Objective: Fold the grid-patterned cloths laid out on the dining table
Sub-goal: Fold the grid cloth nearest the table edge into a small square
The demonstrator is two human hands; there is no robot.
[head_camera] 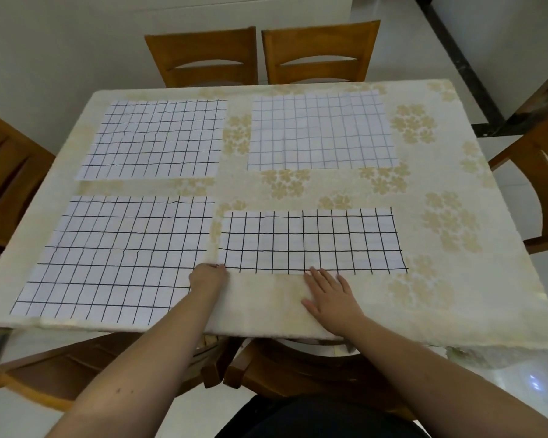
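**Grid-patterned cloths: one halved, three flat**

Grid-patterned cloths cover the dining table (475, 216): full sheets at ten (154, 139), two (320, 131) and eight o'clock (114, 257), all flat with faint creases. The near-right cloth (310, 240), at four o'clock, looks half as deep, seemingly folded once. The right hand (329, 294) lies flat, fingers straight, tips on its near edge. The left hand (208, 276) curls at its near-left corner, apparently pinching it. For a clean next fold, keep the edge pinned and match the corners along the grid lines.
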